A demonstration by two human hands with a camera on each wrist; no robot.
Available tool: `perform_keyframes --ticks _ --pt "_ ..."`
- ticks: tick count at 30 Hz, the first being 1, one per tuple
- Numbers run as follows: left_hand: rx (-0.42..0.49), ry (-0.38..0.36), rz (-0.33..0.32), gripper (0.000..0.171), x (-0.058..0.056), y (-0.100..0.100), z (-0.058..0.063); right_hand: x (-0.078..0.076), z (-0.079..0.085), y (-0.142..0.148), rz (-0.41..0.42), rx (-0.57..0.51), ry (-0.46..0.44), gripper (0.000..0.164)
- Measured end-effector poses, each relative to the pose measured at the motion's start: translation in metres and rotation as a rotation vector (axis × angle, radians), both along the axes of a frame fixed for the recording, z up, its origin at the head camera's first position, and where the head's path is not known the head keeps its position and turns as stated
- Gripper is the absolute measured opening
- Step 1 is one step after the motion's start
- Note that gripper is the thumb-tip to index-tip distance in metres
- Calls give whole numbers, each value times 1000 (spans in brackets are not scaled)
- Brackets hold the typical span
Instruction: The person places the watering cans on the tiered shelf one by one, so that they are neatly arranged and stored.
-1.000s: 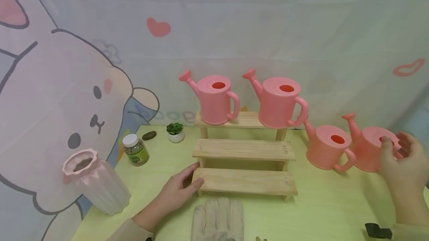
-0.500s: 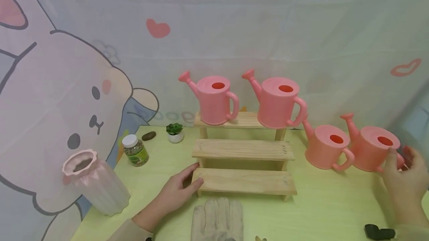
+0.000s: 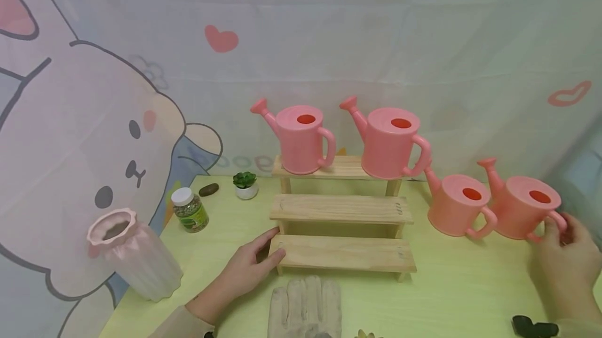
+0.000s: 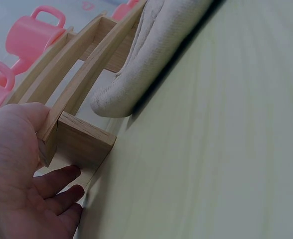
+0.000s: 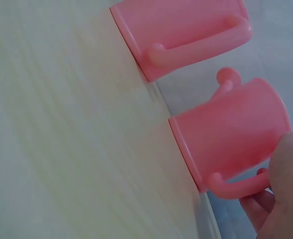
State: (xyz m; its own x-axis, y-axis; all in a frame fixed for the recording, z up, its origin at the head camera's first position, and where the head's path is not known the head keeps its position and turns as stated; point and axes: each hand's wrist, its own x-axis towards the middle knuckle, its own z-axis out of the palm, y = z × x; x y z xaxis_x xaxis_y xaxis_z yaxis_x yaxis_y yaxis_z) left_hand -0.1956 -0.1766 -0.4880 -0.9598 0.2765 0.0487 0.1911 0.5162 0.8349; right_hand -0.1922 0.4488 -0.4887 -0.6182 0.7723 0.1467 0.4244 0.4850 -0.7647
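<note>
My left hand holds the left end of the lowest step of a three-tier wooden plant stand. Its thumb lies over the board while the other fingers bend beside the leg, as the left wrist view shows. At the far right, my right hand grips the handle of the rightmost pink watering can, thumb and fingers around its upper part. That can stands upright on the table. Close to its left is another pink watering can. Two more, a left can and a right can, stand on the top tier.
In front of the stand lies a pale work glove. To the left are a ribbed pink vase, a white-lidded jar, a dark stone and a small potted succulent. A black object sits at front right.
My right hand has moved down from over the rightmost watering can's top to its handle and taken hold of it. The left hand and the stand have stayed put.
</note>
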Motion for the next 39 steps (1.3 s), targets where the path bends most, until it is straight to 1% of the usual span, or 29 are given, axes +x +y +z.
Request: perform_keyframes --ticks 4,6,10,16,21,25,28,31,32,34,36,38,39 --pt "6 2 -2 67 -1 0 0 2 2 3 19 60 -31 55" --pt "10 1 -5 66 -1 0 0 3 3 4 21 61 -47 55" --pt "7 -4 -12 66 -1 1 -1 4 3 6 1 16 -53 56" --pt "1 5 -7 66 -2 1 -1 1 2 7 -31 -62 -16 53" --pt "7 6 -6 65 -2 0 -1 0 1 8 -29 -79 18 52" --pt "16 -4 -3 65 0 0 0 1 6 6 -18 -132 37 52" --pt "19 -10 -4 65 1 0 0 3 13 4 -4 -209 106 46" --pt "24 -15 -7 66 1 0 0 4 19 1 1 -207 233 31" --pt "25 -14 -8 66 1 0 0 4 22 -1 3 -230 283 25" --pt "25 -10 -9 66 1 0 0 5 29 -3 13 -235 363 21" --pt "25 -6 -11 66 0 0 0 7 39 -7 30 -247 432 20" --pt "22 0 -11 65 0 0 1 10 51 -12 60 -284 484 27" --pt "21 1 -10 65 0 0 1 11 57 -15 75 -281 508 29"
